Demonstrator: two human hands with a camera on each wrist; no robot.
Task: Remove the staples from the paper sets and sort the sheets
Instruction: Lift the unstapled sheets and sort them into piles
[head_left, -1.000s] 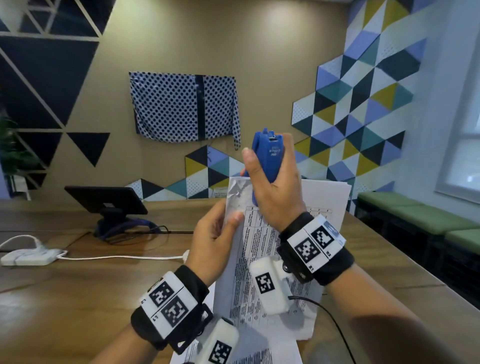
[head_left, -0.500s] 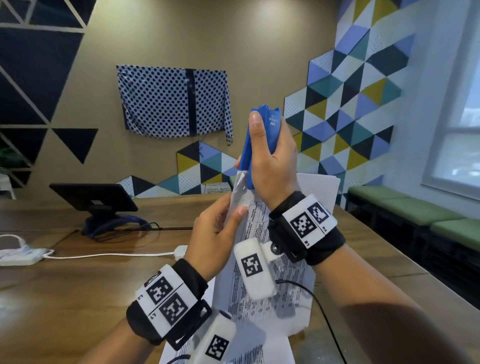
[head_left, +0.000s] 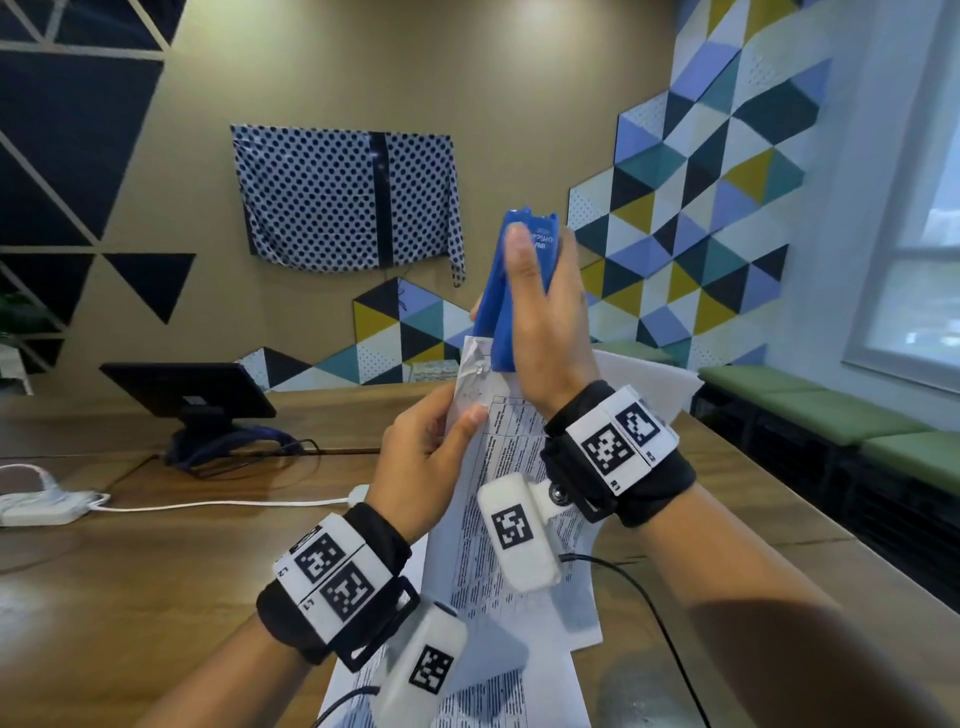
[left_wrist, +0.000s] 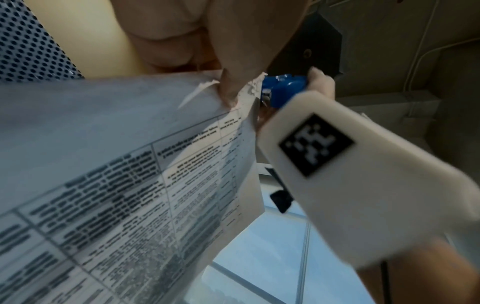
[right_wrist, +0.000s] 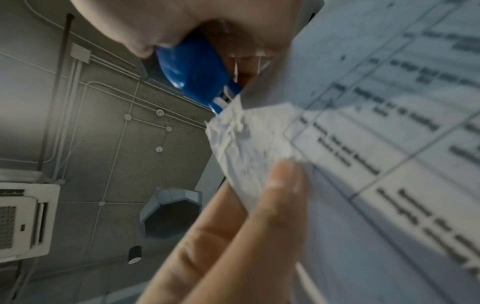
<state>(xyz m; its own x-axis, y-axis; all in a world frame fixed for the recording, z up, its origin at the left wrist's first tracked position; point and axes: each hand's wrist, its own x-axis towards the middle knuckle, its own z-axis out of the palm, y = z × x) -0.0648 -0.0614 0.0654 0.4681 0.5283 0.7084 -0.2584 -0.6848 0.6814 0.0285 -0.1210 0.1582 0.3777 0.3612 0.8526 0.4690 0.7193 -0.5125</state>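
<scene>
A stapled set of printed sheets (head_left: 511, 499) is held upright in front of me, above the wooden table (head_left: 130, 571). My left hand (head_left: 431, 457) pinches its crumpled top left corner (head_left: 475, 371) between thumb and fingers. My right hand (head_left: 540, 332) grips a blue staple remover (head_left: 511, 291), nose down at that corner. In the right wrist view the blue staple remover (right_wrist: 197, 76) has its metal tip at the torn paper corner (right_wrist: 241, 131). In the left wrist view the blue staple remover (left_wrist: 283, 90) sits just right of the ragged paper edge (left_wrist: 207, 86). No staple can be made out.
More printed sheets (head_left: 467, 696) lie on the table under my arms. A black tablet on a stand (head_left: 187, 395) sits at the back left, with a white power strip (head_left: 36, 509) and cable left of me. Green benches (head_left: 810, 410) line the right wall.
My right hand has raised and tilted the staple remover, so its nose now works at the paper's top corner. The left hand keeps its pinch on the corner.
</scene>
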